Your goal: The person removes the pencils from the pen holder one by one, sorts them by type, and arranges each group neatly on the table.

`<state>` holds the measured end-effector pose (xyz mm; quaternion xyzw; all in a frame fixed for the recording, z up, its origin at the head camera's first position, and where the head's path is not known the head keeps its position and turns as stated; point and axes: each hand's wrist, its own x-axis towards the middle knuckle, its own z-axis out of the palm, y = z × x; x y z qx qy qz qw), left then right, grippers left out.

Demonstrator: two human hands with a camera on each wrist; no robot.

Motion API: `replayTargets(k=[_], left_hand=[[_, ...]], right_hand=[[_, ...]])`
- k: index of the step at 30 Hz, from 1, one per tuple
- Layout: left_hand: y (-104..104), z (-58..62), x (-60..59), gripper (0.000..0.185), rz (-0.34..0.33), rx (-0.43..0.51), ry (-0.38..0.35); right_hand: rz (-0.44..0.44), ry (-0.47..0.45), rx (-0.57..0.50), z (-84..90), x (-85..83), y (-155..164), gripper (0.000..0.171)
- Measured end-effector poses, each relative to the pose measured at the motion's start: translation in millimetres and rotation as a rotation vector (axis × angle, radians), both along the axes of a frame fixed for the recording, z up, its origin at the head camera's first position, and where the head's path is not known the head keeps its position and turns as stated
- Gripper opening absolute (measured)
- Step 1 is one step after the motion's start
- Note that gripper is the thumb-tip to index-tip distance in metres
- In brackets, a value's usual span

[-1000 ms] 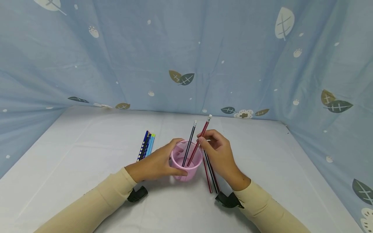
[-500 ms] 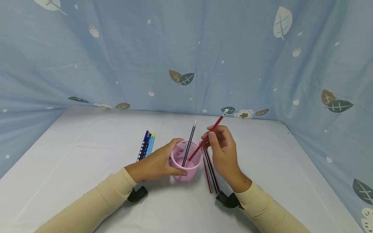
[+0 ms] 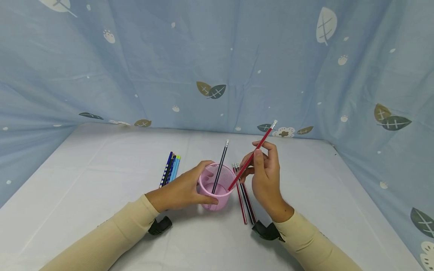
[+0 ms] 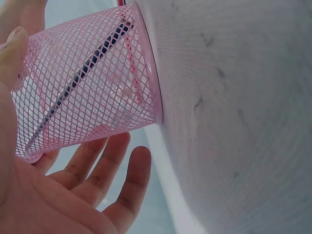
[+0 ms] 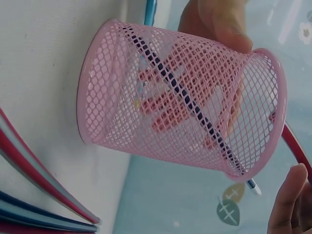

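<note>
My left hand (image 3: 183, 192) grips a pink mesh pencil cup (image 3: 222, 203) around its side, thumb at the front near the rim. One dark striped pencil (image 3: 222, 158) leans inside the cup, its eraser end above the rim. Between thumb and fingers my right hand (image 3: 268, 178) pinches a red pencil (image 3: 265, 137), held at a slant with its white eraser end up. The red pencil's lower end is just inside the cup's rim, as the right wrist view shows of the cup's mouth (image 5: 280, 92). Mesh hides part of the left fingers there.
To the right of the cup lie several red and dark striped pencils (image 3: 241, 205), partly under the right hand. Blue, dotted and light blue pencils (image 3: 172, 169) lie behind the left hand. A blue leaf-print curtain (image 3: 162, 75) borders the white tabletop (image 3: 118, 169).
The right hand has moved right and slightly up, drawing the red pencil from deep in the cup to its right rim and tilting it more. The left hand and cup have stayed put.
</note>
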<state>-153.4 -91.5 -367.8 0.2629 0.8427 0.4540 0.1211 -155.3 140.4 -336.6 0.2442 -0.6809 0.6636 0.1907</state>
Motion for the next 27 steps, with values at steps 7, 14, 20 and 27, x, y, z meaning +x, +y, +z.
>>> replayTargets(k=[7, 14, 20, 27], left_hand=[[0.1, 0.7, 0.4, 0.098, 0.006, -0.002, -0.008], [0.3, 0.9, 0.7, 0.098, 0.007, -0.004, -0.012], [0.1, 0.6, 0.1, 0.098, 0.004, 0.0, -0.006], [-0.4, 0.5, 0.0, 0.098, 0.006, -0.005, -0.005]], right_hand=[[-0.024, -0.002, 0.003, 4.3, -0.9, 3.5, 0.03], [-0.032, -0.037, 0.041, 2.5, -4.3, 6.7, 0.022], [-0.042, -0.085, 0.061, -0.7, -9.4, 7.5, 0.025], [-0.049, -0.155, 0.104, -4.2, -15.4, 9.5, 0.023]])
